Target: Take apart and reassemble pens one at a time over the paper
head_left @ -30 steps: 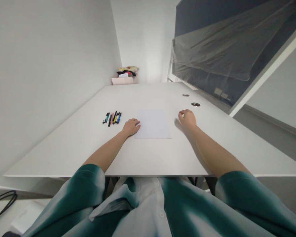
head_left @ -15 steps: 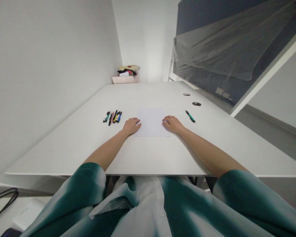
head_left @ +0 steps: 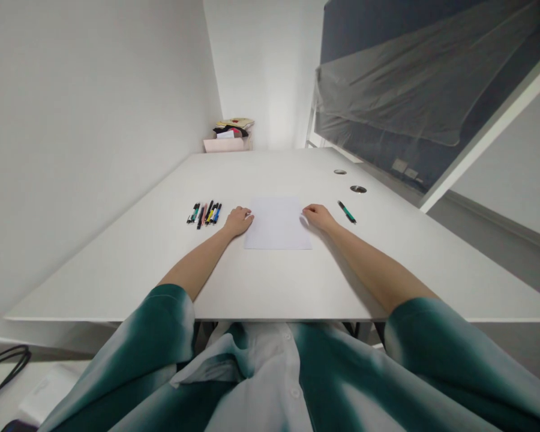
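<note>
Just smooth paper (head_left: 278, 223) between bare hands (head_left: 238, 221)

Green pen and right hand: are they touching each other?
Apart. The head view shows a plain gap between the green pen and the right hand.

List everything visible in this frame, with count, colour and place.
sheet of paper: one, white, mid-table
pens: several, exact count unclear, mixed colours, side by side left of the paper
pen: one, green and black, right of the paper
table: one, white, under these things
grommets: two, dark, near the table's right edge
box: one, pale pink, beyond the far end, with items on top
plastic sheet: one, translucent, upper right
cable: one, black, lower left, below the table
shirt: one, green and white, on the person
left hand: one, at the paper's left edge, holding nothing
right hand: one, at the paper's right edge, holding nothing
</note>
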Action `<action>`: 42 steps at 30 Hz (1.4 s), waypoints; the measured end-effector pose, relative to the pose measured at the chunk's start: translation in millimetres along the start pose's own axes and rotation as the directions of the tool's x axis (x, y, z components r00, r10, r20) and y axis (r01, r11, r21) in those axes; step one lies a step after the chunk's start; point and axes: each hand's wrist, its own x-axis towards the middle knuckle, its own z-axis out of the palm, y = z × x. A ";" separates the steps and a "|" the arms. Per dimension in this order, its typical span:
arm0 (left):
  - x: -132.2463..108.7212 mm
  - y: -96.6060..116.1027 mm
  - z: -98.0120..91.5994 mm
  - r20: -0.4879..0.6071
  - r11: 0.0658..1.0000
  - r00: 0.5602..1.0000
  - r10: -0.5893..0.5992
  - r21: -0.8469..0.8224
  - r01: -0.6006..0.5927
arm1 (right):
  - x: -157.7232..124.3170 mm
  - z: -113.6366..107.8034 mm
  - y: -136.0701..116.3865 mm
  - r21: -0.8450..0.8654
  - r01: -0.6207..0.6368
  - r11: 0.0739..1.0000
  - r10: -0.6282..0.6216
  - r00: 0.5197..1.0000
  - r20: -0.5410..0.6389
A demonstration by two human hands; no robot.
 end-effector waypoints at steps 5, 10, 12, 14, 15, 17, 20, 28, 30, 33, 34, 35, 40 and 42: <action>-8.6 6.8 -1.8 -0.037 0.997 0.999 0.022 0.072 -0.019 | -3.0 0.8 -2.2 -0.114 0.058 0.992 -0.060 0.998 -0.007; -18.7 7.2 -5.1 -0.004 0.992 0.998 0.055 0.112 -0.055 | -10.3 -0.9 -1.1 -0.215 0.133 0.968 -0.124 0.991 0.054; -19.5 5.7 -5.3 0.004 0.992 0.998 0.059 0.107 -0.059 | -11.4 -1.2 -1.5 -0.228 0.133 0.965 -0.124 0.991 0.053; -19.1 4.5 -4.9 0.005 0.992 0.998 0.064 0.106 -0.064 | -11.7 -1.4 -2.4 -0.236 0.126 0.964 -0.117 0.992 0.053; -18.8 4.1 -4.5 0.005 0.992 0.998 0.065 0.106 -0.065 | -11.7 -1.5 -3.0 -0.240 0.124 0.963 -0.114 0.992 0.056; -18.4 3.7 -3.9 0.004 0.992 0.998 0.065 0.107 -0.065 | -11.8 -1.8 -3.9 -0.248 0.125 0.961 -0.111 0.991 0.071; -18.2 3.4 -3.7 -0.001 0.992 0.998 0.065 0.109 -0.064 | -11.9 -2.0 -4.1 -0.260 0.139 0.955 -0.120 0.989 0.087; -17.3 -7.3 -13.0 -0.087 0.990 0.996 -0.009 0.141 0.021 | -10.8 -1.7 -2.2 -0.269 0.174 0.947 -0.156 0.984 0.086; -17.3 -14.5 -15.8 -0.130 0.980 0.989 -0.077 0.171 0.099 | -10.7 -2.3 -2.3 -0.268 0.174 0.948 -0.154 0.984 0.094; -17.9 -25.5 -16.9 -0.188 0.959 0.968 -0.168 0.198 0.205 | -10.7 -2.8 -2.5 -0.266 0.177 0.947 -0.156 0.983 0.099; -18.1 -28.4 -16.3 -0.204 0.952 0.961 -0.187 0.204 0.228 | -10.8 -2.9 -2.6 -0.266 0.178 0.947 -0.157 0.983 0.099; -18.3 -30.6 -15.4 -0.218 0.947 0.956 -0.197 0.211 0.243 | -10.9 -2.9 -2.7 -0.266 0.178 0.947 -0.158 0.983 0.098; -17.8 -32.9 -11.0 -0.201 0.932 0.956 -0.212 0.253 0.260 | -12.0 -4.0 -3.5 -0.264 0.185 0.947 -0.163 0.981 0.101; -17.8 -31.7 -11.0 -0.189 0.933 0.956 -0.222 0.242 0.265 | -12.3 -4.2 -3.8 -0.268 0.185 0.945 -0.162 0.981 0.106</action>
